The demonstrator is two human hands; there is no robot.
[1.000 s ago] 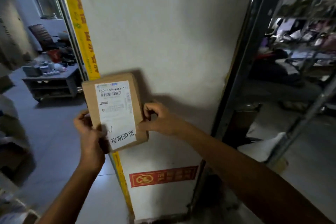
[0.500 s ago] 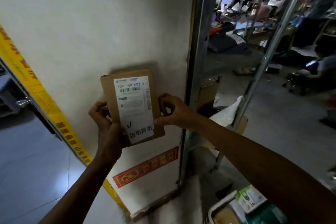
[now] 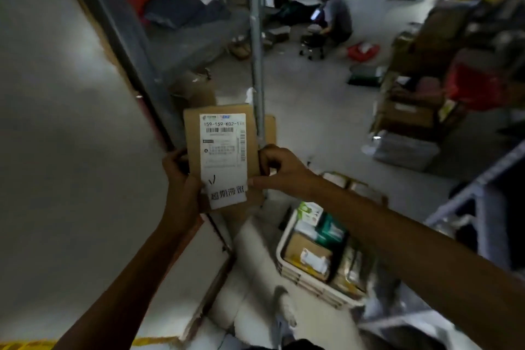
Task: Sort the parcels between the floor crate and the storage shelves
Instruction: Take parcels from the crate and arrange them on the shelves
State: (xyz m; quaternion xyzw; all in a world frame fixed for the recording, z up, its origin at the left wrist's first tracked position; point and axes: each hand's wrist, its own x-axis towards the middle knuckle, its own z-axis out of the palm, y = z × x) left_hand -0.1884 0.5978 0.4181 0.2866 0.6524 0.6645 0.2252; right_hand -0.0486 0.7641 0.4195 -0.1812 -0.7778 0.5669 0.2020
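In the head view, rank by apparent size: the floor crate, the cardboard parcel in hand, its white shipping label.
1. Floor crate, partly hidden by the right arm.
2. Cardboard parcel, held up nearer the camera, so its true size against the crate is unsure.
3. White shipping label, lying on the parcel.

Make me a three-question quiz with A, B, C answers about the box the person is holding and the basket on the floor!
1. Where is the white crate?
A. on a shelf
B. on the floor, below the right hand
C. on a chair

2. What colour is the label on the cardboard parcel?
A. white
B. red
C. blue

3. How is the parcel held?
A. by the left hand alone
B. it lies on the floor
C. by both hands, one at each side

Answers:
1. B, the crate sits on the floor with packages inside, lower in view than the right hand.
2. A, the label is white with black print and a barcode.
3. C, the left hand grips the left edge and the right hand pinches the right edge.
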